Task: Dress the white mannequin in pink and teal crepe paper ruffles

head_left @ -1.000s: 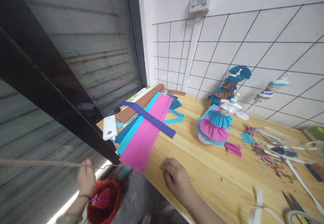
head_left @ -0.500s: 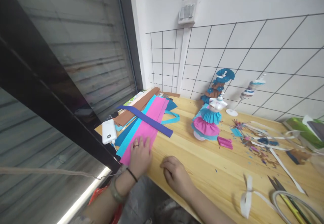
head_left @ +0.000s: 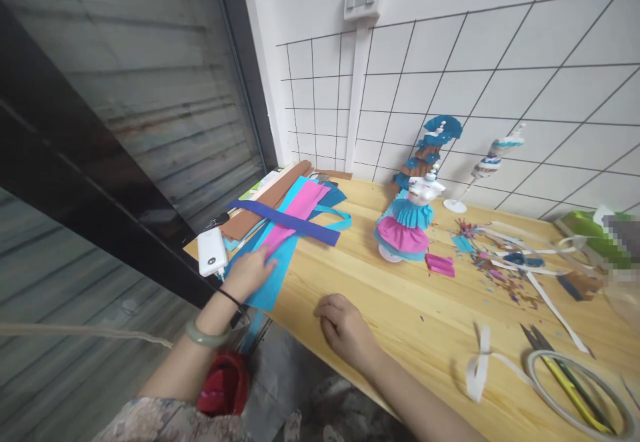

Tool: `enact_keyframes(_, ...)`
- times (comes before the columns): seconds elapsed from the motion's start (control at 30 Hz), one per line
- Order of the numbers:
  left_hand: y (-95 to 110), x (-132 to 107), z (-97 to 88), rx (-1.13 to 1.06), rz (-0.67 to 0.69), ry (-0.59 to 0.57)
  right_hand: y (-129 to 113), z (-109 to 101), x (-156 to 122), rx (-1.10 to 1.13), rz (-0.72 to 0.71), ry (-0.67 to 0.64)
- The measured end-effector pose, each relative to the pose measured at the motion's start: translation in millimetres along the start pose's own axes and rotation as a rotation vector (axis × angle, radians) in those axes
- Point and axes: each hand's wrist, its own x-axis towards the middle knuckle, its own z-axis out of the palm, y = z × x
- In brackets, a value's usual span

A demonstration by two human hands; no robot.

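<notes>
My left hand is at the near end of the stacked paper strips, its fingers closed on the pink crepe paper, which narrows and folds toward them. Blue crepe paper lies bare beside and under that hand. Across the stack runs a purple paper strip. My right hand rests with curled fingers at the table's near edge, and no object shows in it. A small dress form with a ruffled blue and pink paper skirt stands farther back.
A white power bank lies left of the papers. Brown paper is stacked behind. To the right are paper scraps, scissors, a tape roll and a bare stand figure. A red container is below the table edge.
My left hand has moved back and left, drawing the pink paper aside and uncovering blue paper. My right hand stays in place. The view has shifted slightly.
</notes>
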Motion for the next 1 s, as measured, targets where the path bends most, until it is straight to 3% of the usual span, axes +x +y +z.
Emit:
enact_keyframes(0.1,20,-18,33.2,0.085,0.021,0.005,0,0,0,0.0,0.004,0.0)
enact_keyframes(0.2,17,-15,36.7,0.113,0.026,0.003,-1,-1,1,-0.001,0.008,-0.008)
enact_keyframes(0.27,2,0,19.6,0.099,0.029,0.006,-1,-1,1,0.0,0.013,-0.012)
enact_keyframes(0.4,-29,31,-32.2,0.056,-0.005,0.085,-1,-2,1,0.009,0.019,-0.016)
enact_keyframes(0.47,-33,38,-51.3,0.041,-0.014,0.13,0,-1,1,0.014,0.022,-0.016)
enact_keyframes(0.53,-30,37,-59.0,0.023,0.004,0.143,0,0,0,0.018,0.028,-0.015)
enact_keyframes(0.6,-20,29,-54.1,0.003,0.046,0.12,1,1,0,0.021,0.031,-0.015)
enact_keyframes(0.7,-2,8,-29.2,-0.017,0.124,0.029,2,1,0,0.025,0.029,-0.018)
enact_keyframes(0.8,7,-8,-1.5,-0.08,0.334,-0.223,3,1,-1,0.026,0.028,-0.024)
enact_keyframes(0.87,7,-8,10.0,-0.026,0.268,-0.114,4,2,-1,0.026,0.029,-0.028)
enact_keyframes(0.93,1,-1,15.9,0.079,0.089,0.049,4,2,-2,0.025,0.03,-0.031)
enact_keyframes(1.0,-5,9,19.1,0.131,-0.069,0.06,5,2,-2,0.026,0.031,-0.032)
